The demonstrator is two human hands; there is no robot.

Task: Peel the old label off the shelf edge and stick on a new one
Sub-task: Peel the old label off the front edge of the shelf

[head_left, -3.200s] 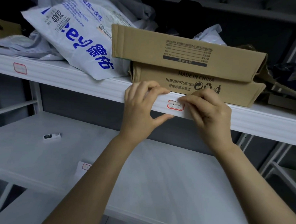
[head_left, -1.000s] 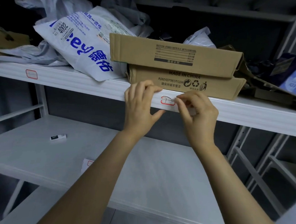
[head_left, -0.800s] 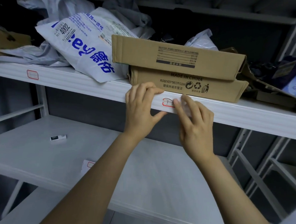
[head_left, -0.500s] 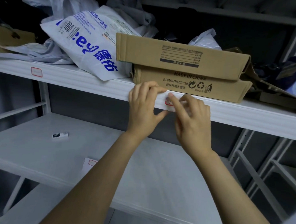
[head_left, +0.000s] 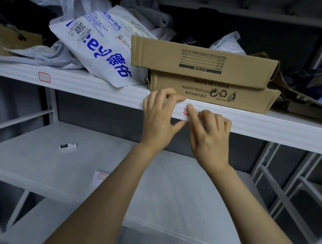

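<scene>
A small red-bordered label (head_left: 185, 112) sits on the front edge of the white upper shelf (head_left: 102, 92); only its left end shows. My right hand (head_left: 208, 135) covers the rest, with the forefinger pressed on the label. My left hand (head_left: 159, 118) rests just left of it, fingers curled over the shelf lip and thumb under the edge. A sheet of blank red-bordered labels (head_left: 100, 177) lies on the lower shelf, partly behind my left forearm.
Two stacked cardboard boxes (head_left: 205, 75) stand right behind the label, with a white courier bag (head_left: 100, 49) to their left. Another red-bordered label (head_left: 44, 77) is on the shelf edge far left. A small black-and-white object (head_left: 67, 146) lies on the lower shelf (head_left: 42, 162).
My right hand has slid left along the shelf edge over the label, which was mostly visible one second ago. My left hand has stayed gripping the shelf lip.
</scene>
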